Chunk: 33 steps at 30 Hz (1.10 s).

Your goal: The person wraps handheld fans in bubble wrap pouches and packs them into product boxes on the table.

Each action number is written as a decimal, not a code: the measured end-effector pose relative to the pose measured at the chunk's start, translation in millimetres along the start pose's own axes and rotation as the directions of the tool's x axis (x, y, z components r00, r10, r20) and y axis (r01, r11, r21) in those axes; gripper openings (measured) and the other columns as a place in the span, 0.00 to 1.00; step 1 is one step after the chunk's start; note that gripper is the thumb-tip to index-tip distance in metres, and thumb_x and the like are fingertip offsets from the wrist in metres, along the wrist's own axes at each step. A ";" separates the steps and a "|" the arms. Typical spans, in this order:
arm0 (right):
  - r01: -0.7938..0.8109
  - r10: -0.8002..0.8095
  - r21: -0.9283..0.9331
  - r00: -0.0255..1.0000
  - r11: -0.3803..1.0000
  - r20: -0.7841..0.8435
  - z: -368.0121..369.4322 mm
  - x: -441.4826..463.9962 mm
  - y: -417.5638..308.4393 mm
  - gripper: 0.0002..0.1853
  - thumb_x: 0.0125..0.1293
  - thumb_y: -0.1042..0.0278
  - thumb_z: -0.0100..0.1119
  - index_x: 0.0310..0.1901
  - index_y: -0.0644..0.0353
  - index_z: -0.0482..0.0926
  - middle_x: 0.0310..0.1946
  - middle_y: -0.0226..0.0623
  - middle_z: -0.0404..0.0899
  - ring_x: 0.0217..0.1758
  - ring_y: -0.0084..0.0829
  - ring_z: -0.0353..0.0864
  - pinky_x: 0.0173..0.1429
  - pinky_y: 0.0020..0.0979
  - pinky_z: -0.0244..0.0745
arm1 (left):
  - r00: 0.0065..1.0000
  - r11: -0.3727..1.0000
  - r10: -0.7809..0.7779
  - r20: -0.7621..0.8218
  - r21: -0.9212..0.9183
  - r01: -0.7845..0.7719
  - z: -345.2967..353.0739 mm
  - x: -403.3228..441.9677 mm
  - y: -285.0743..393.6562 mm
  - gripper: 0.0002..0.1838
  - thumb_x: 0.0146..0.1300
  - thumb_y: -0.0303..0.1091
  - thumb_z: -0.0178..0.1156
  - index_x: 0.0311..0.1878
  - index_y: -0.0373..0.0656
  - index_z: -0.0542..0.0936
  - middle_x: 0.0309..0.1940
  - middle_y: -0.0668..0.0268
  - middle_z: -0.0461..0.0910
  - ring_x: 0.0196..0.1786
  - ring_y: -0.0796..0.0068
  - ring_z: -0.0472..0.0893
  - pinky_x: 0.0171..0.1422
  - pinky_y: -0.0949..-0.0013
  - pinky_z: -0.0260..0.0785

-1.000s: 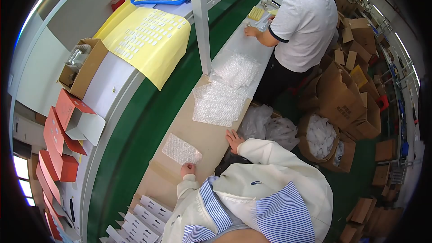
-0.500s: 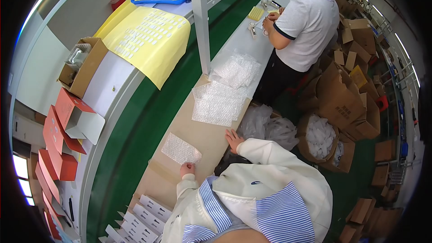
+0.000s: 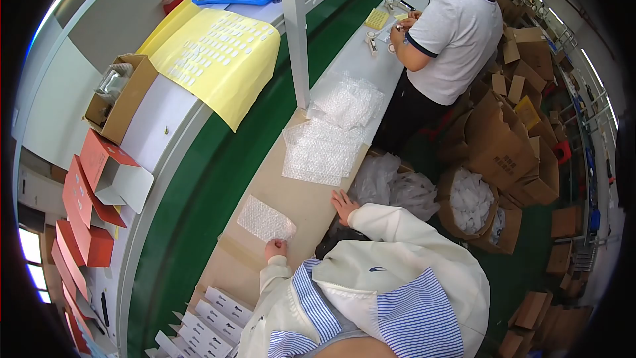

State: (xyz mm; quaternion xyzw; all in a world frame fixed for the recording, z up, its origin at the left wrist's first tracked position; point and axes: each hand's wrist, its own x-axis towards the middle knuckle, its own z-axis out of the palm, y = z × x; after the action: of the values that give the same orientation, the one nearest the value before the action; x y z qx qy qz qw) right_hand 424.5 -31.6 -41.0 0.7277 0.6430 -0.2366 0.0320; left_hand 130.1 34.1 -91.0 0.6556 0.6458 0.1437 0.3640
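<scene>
My left hand (image 3: 276, 248) is closed at the near corner of a small bubble wrap piece (image 3: 266, 219), which lies flat on the brown cardboard surface (image 3: 301, 209). The fingertips are partly hidden, but they seem to pinch that corner. My right hand (image 3: 344, 207) rests at the table's right edge with its fingers spread and nothing in them. Beyond it lies a stack of bubble wrap pieces (image 3: 318, 154), with more crumpled bubble wrap (image 3: 348, 101) behind.
White printed boxes (image 3: 215, 318) stand at the near left. A co-worker (image 3: 450, 40) handles small parts further along the table. Cartons (image 3: 500, 139) and plastic bags (image 3: 404, 192) crowd the right. Across a green strip, a shelf carries red boxes (image 3: 86, 209) and a yellow sheet (image 3: 225, 59).
My hands and the bubble wrap stay where they were. The co-worker's hands and upper body have shifted slightly.
</scene>
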 end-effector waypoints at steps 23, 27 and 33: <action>-0.003 0.003 0.013 1.000 1.000 0.002 -6.8 -1.1 -4.8 0.42 0.40 0.67 0.61 0.58 0.58 0.50 0.64 0.35 0.31 0.66 0.42 0.32 0.56 0.49 0.58 | 1.000 1.000 -0.012 -0.008 0.000 0.012 -5.5 -3.4 9.6 0.09 0.40 0.36 0.61 0.23 0.41 0.76 0.19 0.62 0.75 0.24 0.68 0.75 0.31 0.69 0.67; -0.012 0.012 -0.008 1.000 1.000 0.004 -4.3 0.9 -4.7 0.42 0.40 0.66 0.62 0.58 0.58 0.50 0.64 0.35 0.32 0.66 0.42 0.32 0.55 0.48 0.59 | 1.000 1.000 -0.022 0.006 0.007 0.022 -6.4 -3.0 11.6 0.09 0.40 0.36 0.61 0.22 0.41 0.76 0.20 0.62 0.75 0.24 0.68 0.74 0.31 0.68 0.67; -0.005 0.005 -0.029 1.000 1.000 0.000 -4.3 2.5 -4.7 0.43 0.39 0.65 0.62 0.58 0.59 0.50 0.63 0.36 0.32 0.66 0.43 0.32 0.54 0.47 0.60 | 0.999 0.999 -0.034 0.003 -0.003 0.034 -8.1 -2.9 14.9 0.09 0.40 0.36 0.61 0.22 0.41 0.76 0.19 0.63 0.75 0.23 0.69 0.74 0.31 0.69 0.67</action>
State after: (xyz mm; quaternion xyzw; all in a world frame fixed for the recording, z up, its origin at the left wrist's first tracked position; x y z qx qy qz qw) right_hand 421.6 -27.0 -37.0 0.7287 0.6446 -0.2272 0.0430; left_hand 135.5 35.2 -74.7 0.6441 0.6561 0.1375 0.3684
